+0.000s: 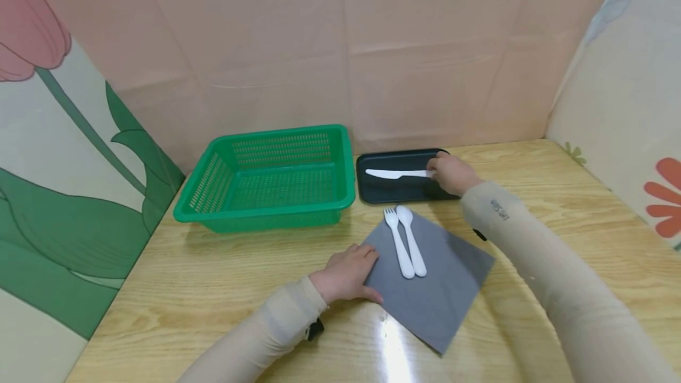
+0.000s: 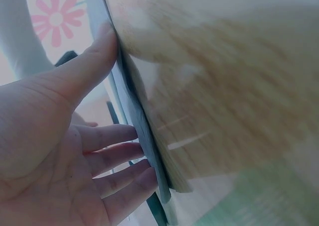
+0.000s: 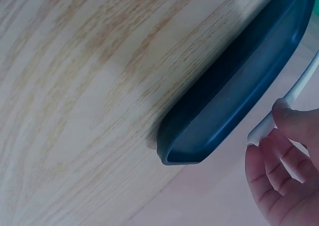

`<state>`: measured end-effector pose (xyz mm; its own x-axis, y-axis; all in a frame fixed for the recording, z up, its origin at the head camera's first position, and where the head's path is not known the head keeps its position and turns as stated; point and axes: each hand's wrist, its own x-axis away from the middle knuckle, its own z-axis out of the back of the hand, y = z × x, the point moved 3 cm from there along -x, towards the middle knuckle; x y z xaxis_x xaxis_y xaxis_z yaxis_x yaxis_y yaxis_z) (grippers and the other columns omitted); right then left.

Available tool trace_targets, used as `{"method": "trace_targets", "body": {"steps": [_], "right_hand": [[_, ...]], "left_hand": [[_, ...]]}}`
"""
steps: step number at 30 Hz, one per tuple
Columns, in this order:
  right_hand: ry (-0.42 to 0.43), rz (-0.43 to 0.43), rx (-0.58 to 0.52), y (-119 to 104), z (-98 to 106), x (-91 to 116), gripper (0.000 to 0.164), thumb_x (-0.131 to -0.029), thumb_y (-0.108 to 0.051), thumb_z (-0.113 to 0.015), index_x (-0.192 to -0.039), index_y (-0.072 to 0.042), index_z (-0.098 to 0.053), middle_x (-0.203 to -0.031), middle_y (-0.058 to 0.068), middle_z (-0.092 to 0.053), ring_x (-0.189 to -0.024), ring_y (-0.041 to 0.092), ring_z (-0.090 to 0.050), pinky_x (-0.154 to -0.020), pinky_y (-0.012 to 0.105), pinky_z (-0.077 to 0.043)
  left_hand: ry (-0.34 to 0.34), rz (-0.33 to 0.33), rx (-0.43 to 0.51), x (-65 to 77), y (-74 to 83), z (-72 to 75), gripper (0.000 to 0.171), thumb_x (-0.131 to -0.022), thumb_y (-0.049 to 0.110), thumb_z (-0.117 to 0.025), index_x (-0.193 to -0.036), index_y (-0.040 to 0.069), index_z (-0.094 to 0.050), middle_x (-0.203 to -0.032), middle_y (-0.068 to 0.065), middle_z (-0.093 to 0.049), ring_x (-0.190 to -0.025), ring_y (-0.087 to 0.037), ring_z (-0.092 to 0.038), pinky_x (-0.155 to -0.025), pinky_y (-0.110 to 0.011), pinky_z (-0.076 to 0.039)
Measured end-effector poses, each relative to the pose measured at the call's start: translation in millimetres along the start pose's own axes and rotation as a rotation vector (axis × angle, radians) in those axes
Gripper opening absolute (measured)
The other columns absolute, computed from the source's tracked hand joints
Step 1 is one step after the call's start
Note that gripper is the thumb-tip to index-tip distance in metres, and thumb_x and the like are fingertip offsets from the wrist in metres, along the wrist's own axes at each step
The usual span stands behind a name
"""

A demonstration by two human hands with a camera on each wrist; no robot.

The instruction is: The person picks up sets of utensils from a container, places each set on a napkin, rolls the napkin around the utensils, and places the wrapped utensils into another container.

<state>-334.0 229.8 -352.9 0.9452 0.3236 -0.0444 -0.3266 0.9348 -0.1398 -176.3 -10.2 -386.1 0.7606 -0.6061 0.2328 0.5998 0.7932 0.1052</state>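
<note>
A white plastic knife (image 1: 391,174) is pinched at its handle by the right hand (image 1: 454,174), over the black tray (image 1: 409,195). In the right wrist view, thumb and fingertips close on the end of the knife handle (image 3: 262,128), above the tray (image 3: 214,116). The left hand (image 1: 348,275) rests on the left corner of a grey napkin (image 1: 447,288), its fingers extended and thumb spread. A white fork (image 1: 400,247) and a white spoon (image 1: 414,247) lie side by side on the napkin. In the left wrist view, the fingertips touch the napkin's edge (image 2: 142,131).
A green plastic basket (image 1: 266,216) stands at the left of the tray, close to its side. The wooden table (image 1: 255,312) ends at a draped back wall (image 1: 276,46). Printed flower panels flank the table left and right.
</note>
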Motion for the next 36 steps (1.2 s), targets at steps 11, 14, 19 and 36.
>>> {"method": "trace_targets", "body": {"steps": [11, 14, 19, 36], "right_hand": [[0.000, 0.015, -0.004, -1, -3, 2, 0.021, -0.091, -0.005, -0.056, -0.109, 0.002, -0.064, -0.098, 0.017, -0.056, -0.089, 0.031, -0.060, -0.078, 0.044, -0.050], [0.005, 0.022, -0.006, -3, -2, 2, 0.020, -0.090, -0.005, -0.056, -0.108, 0.002, -0.064, -0.097, 0.017, -0.056, -0.087, 0.031, -0.060, -0.078, 0.044, -0.050], [-0.004, 0.014, -0.001, -2, -2, 2, 0.020, -0.091, -0.005, -0.056, -0.108, 0.002, -0.064, -0.097, 0.017, -0.056, -0.086, 0.029, -0.059, -0.076, 0.043, -0.050], [0.022, 0.056, 0.034, -3, 4, 14, 0.019, -0.090, -0.005, -0.058, -0.105, 0.003, -0.065, -0.094, 0.016, -0.058, -0.086, 0.029, -0.058, -0.077, 0.043, -0.050]], "left_hand": [[0.008, 0.001, -0.001, 0.6, -1.0, -0.8, 0.083, -0.074, 0.058, -0.069, -0.136, 0.009, -0.044, -0.138, -0.003, -0.047, -0.120, -0.018, -0.048, -0.089, -0.029, -0.049], [0.007, 0.001, 0.000, 0.7, -1.2, -0.8, 0.083, -0.074, 0.058, -0.069, -0.136, 0.009, -0.044, -0.139, -0.003, -0.047, -0.120, -0.018, -0.048, -0.090, -0.029, -0.049], [0.008, -0.005, -0.001, -0.1, -1.2, -0.8, 0.083, -0.074, 0.058, -0.068, -0.137, 0.009, -0.044, -0.139, -0.004, -0.047, -0.120, -0.018, -0.048, -0.092, -0.029, -0.048], [-0.007, -0.001, 0.014, 0.6, 1.7, 1.4, 0.083, -0.074, 0.057, -0.069, -0.137, 0.009, -0.044, -0.140, -0.004, -0.046, -0.120, -0.018, -0.047, -0.091, -0.030, -0.049]]}}
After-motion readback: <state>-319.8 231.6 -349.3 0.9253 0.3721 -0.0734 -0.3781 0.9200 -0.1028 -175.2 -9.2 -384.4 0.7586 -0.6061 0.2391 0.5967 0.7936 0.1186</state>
